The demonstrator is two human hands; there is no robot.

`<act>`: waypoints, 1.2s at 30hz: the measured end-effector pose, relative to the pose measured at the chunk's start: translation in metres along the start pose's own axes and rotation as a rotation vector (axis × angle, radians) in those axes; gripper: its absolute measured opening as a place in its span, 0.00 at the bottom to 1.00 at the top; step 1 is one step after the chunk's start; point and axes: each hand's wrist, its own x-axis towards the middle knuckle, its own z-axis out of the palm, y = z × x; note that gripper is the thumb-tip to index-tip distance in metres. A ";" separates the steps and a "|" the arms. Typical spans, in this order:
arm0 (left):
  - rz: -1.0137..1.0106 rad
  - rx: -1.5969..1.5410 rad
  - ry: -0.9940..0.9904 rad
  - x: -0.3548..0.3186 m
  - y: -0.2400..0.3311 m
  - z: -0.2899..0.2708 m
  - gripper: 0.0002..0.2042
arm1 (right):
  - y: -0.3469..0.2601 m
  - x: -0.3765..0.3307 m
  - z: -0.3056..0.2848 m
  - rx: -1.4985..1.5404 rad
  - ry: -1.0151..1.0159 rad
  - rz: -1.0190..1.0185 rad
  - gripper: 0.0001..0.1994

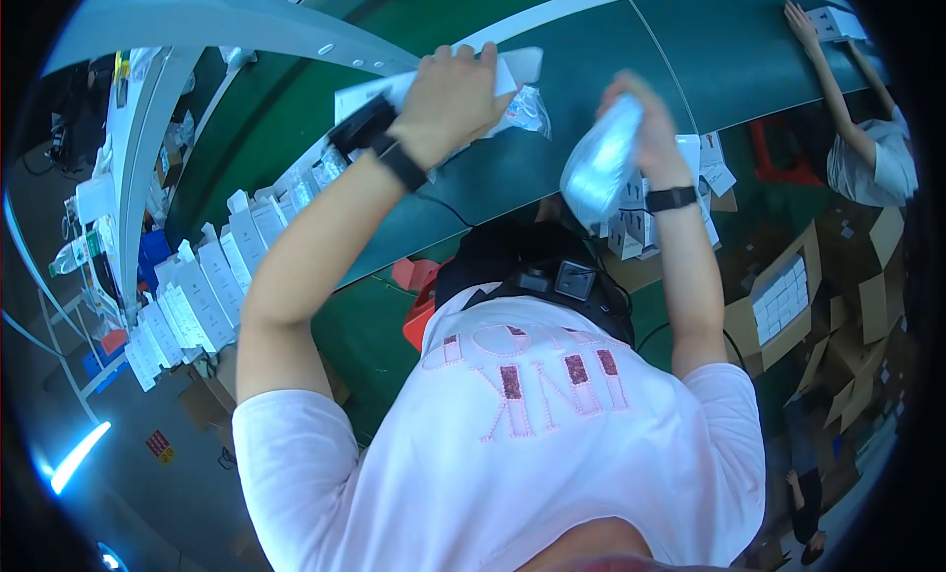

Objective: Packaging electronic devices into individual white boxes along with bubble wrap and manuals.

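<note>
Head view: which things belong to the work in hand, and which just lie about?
Apparently in use:
- white box, gripped by the left hand
- plastic packet, held by the right hand

Seemingly lying about:
- bottle
- red stool

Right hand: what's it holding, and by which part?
The right hand holds a shiny plastic-wrapped package by its upper right side; blur hides exact finger placement.

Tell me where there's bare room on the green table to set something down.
The dark-green flat tabletop is bare between your right hand and the co-worker's white cardboard box. It's crowded leftward: a row of white rectangular boxes stretches toward your left hand.
</note>
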 end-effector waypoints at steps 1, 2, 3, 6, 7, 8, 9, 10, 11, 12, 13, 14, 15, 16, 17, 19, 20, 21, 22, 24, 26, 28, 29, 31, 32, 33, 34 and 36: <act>-0.042 -0.182 0.116 -0.015 -0.002 -0.012 0.28 | -0.027 -0.010 0.021 0.051 -0.043 -0.155 0.07; -0.054 -0.184 0.127 -0.032 -0.001 -0.017 0.28 | -0.048 -0.018 0.043 0.089 -0.055 -0.314 0.09; -0.085 -0.472 0.222 -0.049 0.001 -0.020 0.28 | -0.067 -0.026 0.065 0.128 -0.067 -0.469 0.10; -0.133 -0.884 0.241 -0.078 0.024 -0.026 0.29 | -0.091 -0.049 0.141 0.105 -0.157 -0.709 0.14; -0.175 -1.112 0.168 -0.084 0.032 -0.030 0.30 | -0.095 -0.046 0.149 0.060 -0.341 -0.702 0.14; -0.215 -1.338 0.086 -0.090 0.039 -0.031 0.31 | -0.085 -0.043 0.176 -0.003 -0.721 -0.597 0.14; -0.251 -1.407 0.109 -0.099 0.041 -0.027 0.33 | -0.056 -0.009 0.193 0.277 -1.081 -0.494 0.19; -0.240 -1.420 0.116 -0.103 0.040 -0.022 0.33 | -0.033 0.020 0.197 0.557 -1.412 -0.373 0.23; -0.298 -1.586 0.087 -0.113 0.037 -0.017 0.32 | -0.022 0.025 0.200 0.477 -1.417 -0.394 0.21; -0.358 -1.754 0.064 -0.122 0.033 -0.012 0.32 | -0.021 0.011 0.207 0.471 -1.421 -0.365 0.21; -0.362 -1.769 0.083 -0.127 0.033 -0.010 0.32 | -0.028 -0.019 0.214 -0.038 -1.134 -0.296 0.18; -0.326 -1.738 0.151 -0.130 0.039 -0.009 0.31 | -0.030 -0.042 0.219 -0.518 -0.796 -0.231 0.16; -0.290 -1.707 0.217 -0.134 0.041 -0.009 0.31 | -0.019 -0.045 0.224 -0.655 -0.684 -0.251 0.17; -0.334 -1.663 0.142 -0.139 0.037 -0.011 0.30 | -0.005 -0.045 0.231 -0.754 -0.624 -0.219 0.18; -0.331 -1.680 0.147 -0.142 0.034 -0.007 0.30 | 0.006 -0.045 0.235 -0.856 -0.568 -0.185 0.18; -0.262 -1.749 0.143 -0.149 0.031 0.003 0.31 | 0.018 -0.049 0.236 -0.885 -0.618 -0.095 0.19; -0.263 -1.765 0.147 -0.152 0.026 0.002 0.31 | 0.023 -0.059 0.243 -1.201 -0.596 -0.291 0.19; -0.278 -1.816 0.200 -0.157 0.020 0.000 0.30 | 0.028 -0.069 0.249 -1.509 -0.572 -0.491 0.21; -0.293 -1.865 0.254 -0.161 0.015 -0.001 0.30 | 0.022 -0.081 0.262 -1.658 -0.530 -0.426 0.22; -0.281 -1.826 0.281 -0.166 0.007 0.003 0.31 | 0.026 -0.098 0.273 -1.702 -0.463 -0.310 0.22; -0.269 -1.784 0.301 -0.171 0.000 0.004 0.31 | 0.029 -0.099 0.286 -1.739 -0.388 -0.196 0.23; -0.244 -1.792 0.262 -0.176 -0.005 0.001 0.31 | 0.031 -0.094 0.299 -1.812 -0.406 -0.002 0.24; -0.238 -1.798 0.257 -0.178 -0.007 0.001 0.31 | 0.029 -0.089 0.299 -1.815 -0.397 0.001 0.24; -0.245 -1.762 0.216 -0.181 -0.009 0.002 0.34 | 0.020 -0.077 0.298 -1.761 -0.490 0.273 0.24; -0.249 -1.764 0.218 -0.183 -0.010 0.002 0.34 | 0.022 -0.078 0.305 -1.763 -0.494 0.277 0.24; -0.261 -1.746 0.266 -0.183 -0.009 0.001 0.33 | 0.025 -0.082 0.316 -1.793 -0.484 0.267 0.23; -0.272 -1.727 0.314 -0.184 -0.009 0.000 0.32 | 0.027 -0.082 0.323 -1.823 -0.474 0.256 0.22; -0.252 -1.730 0.336 -0.186 -0.009 -0.006 0.32 | 0.025 -0.077 0.326 -1.803 -0.465 0.285 0.23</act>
